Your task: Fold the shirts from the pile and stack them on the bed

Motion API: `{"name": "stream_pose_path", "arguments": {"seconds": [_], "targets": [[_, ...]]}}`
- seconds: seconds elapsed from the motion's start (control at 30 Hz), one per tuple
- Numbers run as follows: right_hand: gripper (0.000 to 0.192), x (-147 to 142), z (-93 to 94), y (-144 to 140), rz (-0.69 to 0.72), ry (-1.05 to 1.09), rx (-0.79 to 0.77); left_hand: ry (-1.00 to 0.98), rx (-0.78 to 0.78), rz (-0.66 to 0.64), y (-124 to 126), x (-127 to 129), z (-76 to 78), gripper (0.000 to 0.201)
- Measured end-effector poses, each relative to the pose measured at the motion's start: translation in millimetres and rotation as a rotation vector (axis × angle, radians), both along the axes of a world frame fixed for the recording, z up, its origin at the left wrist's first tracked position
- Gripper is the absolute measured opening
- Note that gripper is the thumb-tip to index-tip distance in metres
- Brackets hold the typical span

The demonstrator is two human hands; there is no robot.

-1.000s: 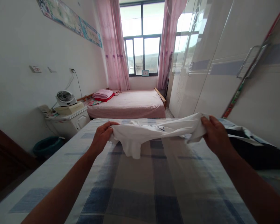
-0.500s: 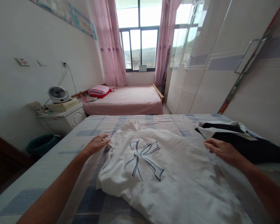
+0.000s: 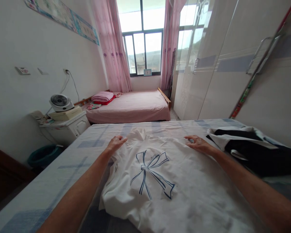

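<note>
A white T-shirt (image 3: 189, 187) with a dark blue ribbon-bow print lies spread and wrinkled on the bed in front of me. At its upper left edge, my left hand (image 3: 116, 143) is closed, thumb and fingers pinching the cloth. My right hand (image 3: 198, 143) is at the upper right edge, its fingertips closed on the fabric there. The lower part of the T-shirt runs out of the bottom of the view.
The T-shirt lies on a bed with a blue and white checked sheet (image 3: 70, 166). A black and white garment (image 3: 264, 152) is at the right. Farther off are a pink bed (image 3: 138, 103), a cabinet with a fan (image 3: 60, 102), a bin (image 3: 45, 155) and a wardrobe (image 3: 210, 87).
My right hand has moved left from beside the black and white garment to the T-shirt's upper right edge. My left hand has shifted right and slightly up onto the shirt's edge.
</note>
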State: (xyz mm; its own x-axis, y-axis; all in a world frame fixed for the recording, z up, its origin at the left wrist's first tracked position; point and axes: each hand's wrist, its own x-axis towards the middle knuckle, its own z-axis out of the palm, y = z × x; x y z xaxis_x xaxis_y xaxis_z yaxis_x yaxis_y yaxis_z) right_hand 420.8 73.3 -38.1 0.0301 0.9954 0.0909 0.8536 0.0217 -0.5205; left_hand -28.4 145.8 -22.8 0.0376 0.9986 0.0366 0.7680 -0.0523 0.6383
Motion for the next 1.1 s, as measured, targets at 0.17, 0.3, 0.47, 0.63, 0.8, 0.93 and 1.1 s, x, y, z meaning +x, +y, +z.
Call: {"name": "stream_pose_path", "arguments": {"seconds": [0.17,0.3,0.47,0.63,0.8,0.93,1.1], "targets": [[0.027,-12.0,7.0,4.7,0.0,0.14,-0.02,-0.079,-0.053,0.018,24.2,15.5,-6.9,0.038],[0.036,-5.7,17.9,-5.3,0.035,0.623,-0.087,-0.195,-0.123,-0.063,21.2,20.9,-0.8,0.042],[0.038,18.0,41.1,4.4,-0.01,0.554,-0.098,-0.525,-0.137,-0.168,8.1,8.3,24.9,0.046],[0.03,12.8,63.8,54.9,-0.147,0.003,0.184,-0.41,0.222,-0.036,27.4,6.1,33.0,0.028],[0.031,-8.2,49.3,98.5,-0.254,-0.272,0.289,0.053,0.364,0.221,60.5,14.6,13.2,0.042],[0.042,-5.4,18.2,84.1,-0.181,-0.259,0.267,0.208,0.317,0.164,50.9,-8.4,-4.0,0.052],[0.038,-9.6,6.1,-3.2,0.039,-0.118,0.283,0.11,0.31,-0.135,-28.1,-46.8,-1.4,0.041]]}}
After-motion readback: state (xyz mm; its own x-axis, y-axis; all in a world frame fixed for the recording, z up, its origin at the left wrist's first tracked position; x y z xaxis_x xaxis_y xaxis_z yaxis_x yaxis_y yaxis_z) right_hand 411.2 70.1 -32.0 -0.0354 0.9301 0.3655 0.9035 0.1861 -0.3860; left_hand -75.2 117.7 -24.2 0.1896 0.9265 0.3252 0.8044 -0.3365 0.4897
